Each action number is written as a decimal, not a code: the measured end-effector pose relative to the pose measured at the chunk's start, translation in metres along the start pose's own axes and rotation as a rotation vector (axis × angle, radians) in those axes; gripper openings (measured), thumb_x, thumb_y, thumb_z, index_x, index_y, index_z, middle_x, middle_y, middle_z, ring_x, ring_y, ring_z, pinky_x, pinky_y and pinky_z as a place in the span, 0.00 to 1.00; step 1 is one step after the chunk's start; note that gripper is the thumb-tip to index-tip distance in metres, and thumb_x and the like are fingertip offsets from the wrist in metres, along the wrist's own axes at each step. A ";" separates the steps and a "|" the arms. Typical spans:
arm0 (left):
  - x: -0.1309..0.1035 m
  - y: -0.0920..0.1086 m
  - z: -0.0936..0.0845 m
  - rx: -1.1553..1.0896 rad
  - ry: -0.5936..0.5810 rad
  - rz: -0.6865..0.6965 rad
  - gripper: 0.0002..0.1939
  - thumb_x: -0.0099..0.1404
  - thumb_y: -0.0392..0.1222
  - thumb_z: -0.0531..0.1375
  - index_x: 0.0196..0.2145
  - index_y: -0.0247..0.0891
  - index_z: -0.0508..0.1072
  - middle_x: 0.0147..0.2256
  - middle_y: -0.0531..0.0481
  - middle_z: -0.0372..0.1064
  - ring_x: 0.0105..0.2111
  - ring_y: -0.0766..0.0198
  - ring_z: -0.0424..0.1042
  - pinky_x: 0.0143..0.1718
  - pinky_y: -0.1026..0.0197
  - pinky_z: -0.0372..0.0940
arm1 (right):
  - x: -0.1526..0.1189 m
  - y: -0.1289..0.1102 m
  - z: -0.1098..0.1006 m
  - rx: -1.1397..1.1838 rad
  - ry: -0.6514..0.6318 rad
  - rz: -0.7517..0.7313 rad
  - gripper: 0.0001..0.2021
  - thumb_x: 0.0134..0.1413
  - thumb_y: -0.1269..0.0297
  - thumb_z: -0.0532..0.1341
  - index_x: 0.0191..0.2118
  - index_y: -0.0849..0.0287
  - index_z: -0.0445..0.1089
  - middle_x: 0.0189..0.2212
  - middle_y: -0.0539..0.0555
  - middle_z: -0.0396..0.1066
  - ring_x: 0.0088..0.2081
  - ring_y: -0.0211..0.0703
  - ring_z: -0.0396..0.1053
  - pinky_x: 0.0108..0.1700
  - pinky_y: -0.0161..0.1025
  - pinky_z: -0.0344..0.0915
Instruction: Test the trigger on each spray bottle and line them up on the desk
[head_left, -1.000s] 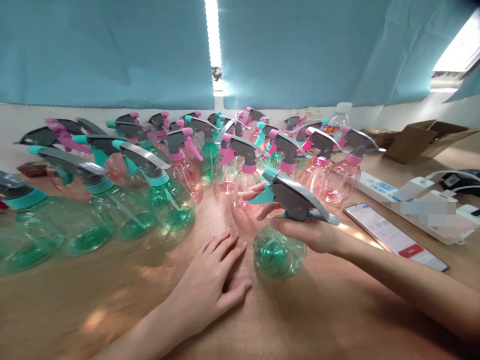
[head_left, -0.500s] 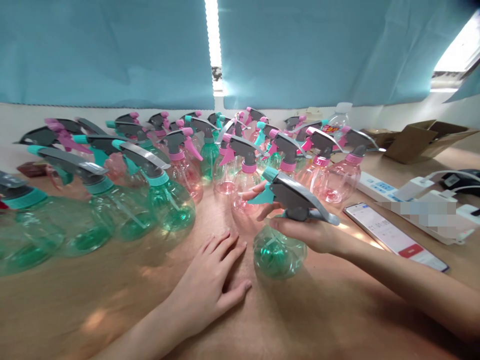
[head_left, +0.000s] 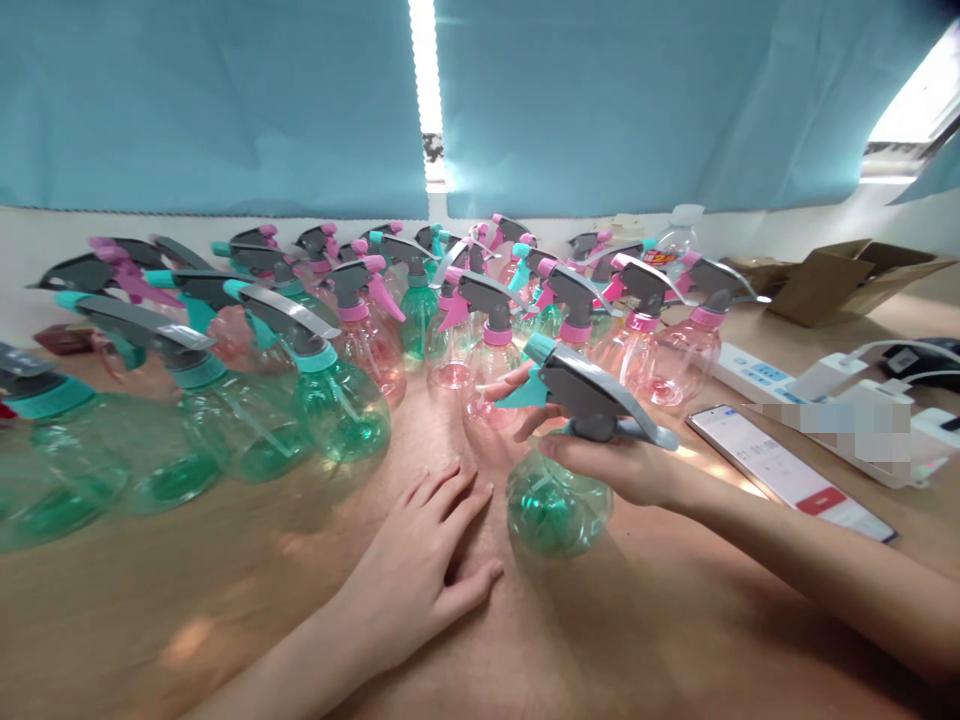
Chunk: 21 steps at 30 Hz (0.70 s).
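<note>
Blue curtain (head_left: 247,110) hangs behind our table (head_left: 247,640); phone (head_left: 787,472) as reference. Green spray bottle (head_left: 559,515) is left of the phone, our right hand (head_left: 626,472) wrapped round its neck, just under the grey trigger head; we can't tell if its base touches the table. Our left hand (head_left: 416,560), farther left of the phone, lies palm down, fingers slightly spread. Other green bottles (head_left: 341,410): well left of the phone. Pink bottles (head_left: 686,365): behind-left. Power strip (head_left: 761,375): just behind it.
</note>
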<state>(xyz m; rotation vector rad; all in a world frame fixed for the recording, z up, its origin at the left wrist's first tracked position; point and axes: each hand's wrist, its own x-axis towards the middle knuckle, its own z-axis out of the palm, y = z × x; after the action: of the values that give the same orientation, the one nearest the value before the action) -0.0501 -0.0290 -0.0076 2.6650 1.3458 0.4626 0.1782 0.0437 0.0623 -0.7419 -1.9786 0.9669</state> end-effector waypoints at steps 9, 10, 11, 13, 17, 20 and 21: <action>0.000 0.000 0.001 0.013 -0.006 0.007 0.28 0.69 0.52 0.56 0.62 0.37 0.62 0.62 0.39 0.59 0.63 0.43 0.53 0.61 0.39 0.53 | 0.001 0.000 -0.002 0.040 -0.055 0.027 0.20 0.48 0.74 0.56 0.48 0.53 0.71 0.34 0.50 0.74 0.32 0.41 0.71 0.39 0.42 0.71; 0.000 -0.001 0.001 0.016 -0.006 0.007 0.28 0.69 0.52 0.56 0.62 0.37 0.62 0.62 0.38 0.58 0.63 0.43 0.53 0.61 0.39 0.53 | 0.001 -0.001 -0.002 0.047 -0.064 0.032 0.21 0.48 0.74 0.56 0.48 0.54 0.71 0.33 0.50 0.74 0.33 0.42 0.72 0.39 0.42 0.71; 0.000 -0.001 0.001 0.018 -0.007 0.006 0.28 0.69 0.53 0.56 0.62 0.37 0.62 0.62 0.38 0.58 0.63 0.43 0.53 0.61 0.39 0.53 | 0.001 -0.002 -0.002 0.052 -0.070 0.039 0.21 0.47 0.74 0.56 0.48 0.54 0.71 0.33 0.50 0.74 0.34 0.42 0.72 0.39 0.42 0.71; 0.000 -0.001 0.002 0.020 -0.008 0.003 0.28 0.69 0.53 0.56 0.62 0.37 0.62 0.62 0.38 0.58 0.63 0.43 0.53 0.61 0.39 0.53 | 0.002 -0.005 -0.002 0.067 -0.077 0.042 0.22 0.47 0.75 0.56 0.49 0.54 0.70 0.33 0.50 0.74 0.36 0.43 0.73 0.40 0.42 0.71; -0.001 -0.001 0.001 0.014 -0.013 -0.003 0.28 0.69 0.54 0.56 0.62 0.38 0.62 0.62 0.39 0.58 0.63 0.43 0.53 0.61 0.38 0.53 | 0.002 -0.006 -0.003 0.118 -0.064 0.011 0.21 0.47 0.75 0.57 0.48 0.53 0.69 0.37 0.51 0.75 0.39 0.44 0.74 0.40 0.40 0.70; 0.000 -0.001 0.001 0.011 -0.014 -0.005 0.28 0.69 0.54 0.56 0.62 0.38 0.62 0.62 0.39 0.58 0.63 0.43 0.53 0.61 0.38 0.52 | -0.001 -0.001 -0.005 0.112 -0.071 0.012 0.15 0.50 0.74 0.58 0.44 0.54 0.70 0.39 0.51 0.74 0.41 0.43 0.74 0.40 0.39 0.69; 0.000 -0.001 0.001 0.008 -0.011 -0.006 0.28 0.69 0.54 0.56 0.62 0.38 0.62 0.62 0.39 0.59 0.63 0.43 0.54 0.61 0.38 0.52 | -0.002 0.001 -0.006 0.090 -0.072 0.017 0.13 0.50 0.73 0.58 0.42 0.54 0.70 0.37 0.50 0.74 0.40 0.43 0.73 0.40 0.39 0.69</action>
<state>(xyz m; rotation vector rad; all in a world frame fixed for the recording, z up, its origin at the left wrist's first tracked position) -0.0504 -0.0283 -0.0091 2.6659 1.3549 0.4427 0.1843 0.0450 0.0631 -0.6834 -1.9794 1.0991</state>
